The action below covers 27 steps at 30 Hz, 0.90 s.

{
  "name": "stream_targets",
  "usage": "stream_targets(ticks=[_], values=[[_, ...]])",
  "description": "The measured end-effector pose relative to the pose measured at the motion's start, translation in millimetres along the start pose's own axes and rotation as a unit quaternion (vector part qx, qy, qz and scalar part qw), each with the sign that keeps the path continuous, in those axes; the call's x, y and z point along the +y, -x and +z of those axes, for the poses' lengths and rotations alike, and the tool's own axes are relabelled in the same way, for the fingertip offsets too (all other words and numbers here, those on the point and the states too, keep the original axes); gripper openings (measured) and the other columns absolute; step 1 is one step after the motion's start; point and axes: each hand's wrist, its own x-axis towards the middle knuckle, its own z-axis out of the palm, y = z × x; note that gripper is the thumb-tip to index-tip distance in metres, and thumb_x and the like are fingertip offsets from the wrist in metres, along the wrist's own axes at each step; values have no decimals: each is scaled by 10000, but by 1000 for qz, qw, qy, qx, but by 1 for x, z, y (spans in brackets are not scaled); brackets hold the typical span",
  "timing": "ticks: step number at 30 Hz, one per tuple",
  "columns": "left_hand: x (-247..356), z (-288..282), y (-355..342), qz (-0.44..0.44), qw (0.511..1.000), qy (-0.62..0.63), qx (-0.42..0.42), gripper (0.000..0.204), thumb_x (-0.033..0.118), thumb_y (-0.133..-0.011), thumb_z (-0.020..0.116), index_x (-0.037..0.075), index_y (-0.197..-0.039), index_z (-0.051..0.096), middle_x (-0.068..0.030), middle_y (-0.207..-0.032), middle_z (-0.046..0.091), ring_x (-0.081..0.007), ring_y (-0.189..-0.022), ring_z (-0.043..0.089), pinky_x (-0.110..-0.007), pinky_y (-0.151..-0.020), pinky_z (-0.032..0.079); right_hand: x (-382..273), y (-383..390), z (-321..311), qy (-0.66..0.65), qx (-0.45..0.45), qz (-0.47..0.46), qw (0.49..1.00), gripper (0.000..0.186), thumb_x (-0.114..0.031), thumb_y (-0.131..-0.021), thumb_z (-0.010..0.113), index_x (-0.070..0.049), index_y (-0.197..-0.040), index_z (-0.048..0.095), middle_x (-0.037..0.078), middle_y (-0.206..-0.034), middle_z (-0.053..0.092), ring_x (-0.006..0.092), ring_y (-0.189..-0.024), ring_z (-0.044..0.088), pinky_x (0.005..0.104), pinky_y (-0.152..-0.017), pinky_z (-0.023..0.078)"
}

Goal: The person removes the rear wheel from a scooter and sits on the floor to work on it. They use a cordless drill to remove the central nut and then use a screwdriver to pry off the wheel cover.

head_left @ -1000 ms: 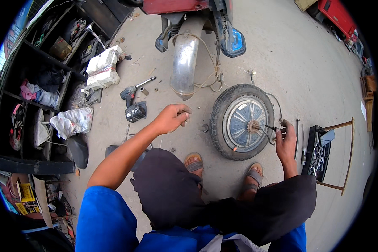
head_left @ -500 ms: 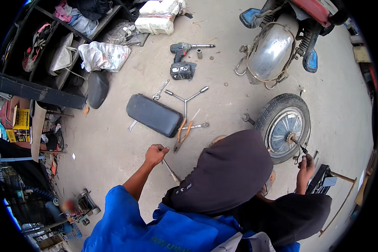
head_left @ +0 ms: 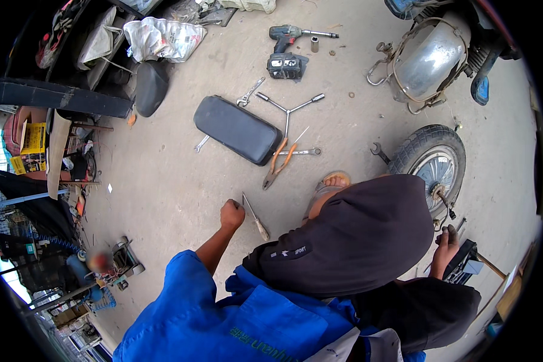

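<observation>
My left hand (head_left: 233, 215) is closed in a fist above the floor, and whatever it may hold is hidden. Just right of it lies a screwdriver (head_left: 259, 225) with a worn pale handle, its tip close to my knuckles. At the far right my right hand (head_left: 446, 244) has its fingers curled together; I cannot make out what is in them. Beyond it a motor wheel (head_left: 433, 172) with a black tyre stands on the floor, a dark cable plug (head_left: 452, 214) hanging from its hub near my fingers. An open dark tool case (head_left: 463, 260) sits beside my right wrist.
Ahead lie a black padded seat (head_left: 238, 129), orange-handled pliers (head_left: 278, 165), a Y-shaped socket wrench (head_left: 288, 112), spanners (head_left: 380, 152) and a cordless impact driver (head_left: 285, 55). A motorcycle's metal mudguard (head_left: 429, 60) is at the upper right; shelves (head_left: 60, 96) stand at left.
The view has shifted, so the floor things appear higher and farther right. My left hand now sits left of the screwdriver's tip. My right hand appears lower, farther from the hub's cable plug.
</observation>
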Motion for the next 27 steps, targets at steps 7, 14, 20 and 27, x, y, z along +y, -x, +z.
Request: stream_targets(ticks=[7,14,20,27], values=[[-51,42,6,-63,985,84,-135,373,336,-836,708,-33,-880,721,-257,-863,709,-395,-859,707,-450,-787,543,-1,-6,9,-29,-18,-7,999,222,-122,-982,630,36,-1137,644,29,-847,642,70,-642,534,222,-567,434],[-13,31,1,-7,988,85,-126,336,320,-844,711,-14,-877,722,-231,-823,709,-378,-823,707,-446,-752,541,-11,-4,15,-64,-32,1,997,176,-86,-976,620,28,-1108,645,8,-820,624,63,-640,527,221,-562,423],[51,-4,-20,101,989,80,-77,287,258,-848,725,-25,-900,716,-196,-784,715,-289,-743,713,-401,-702,544,-18,-1,14,-73,-16,2,997,154,-79,-983,607,22,-1094,642,16,-833,635,66,-640,523,225,-565,420],[194,-54,-121,224,961,159,39,243,206,-900,696,-36,-878,695,-160,-693,688,-232,-617,665,-368,-617,512,-21,1,10,-79,8,6,997,149,-77,-983,605,21,-1090,636,35,-846,644,69,-622,513,225,-553,411]])
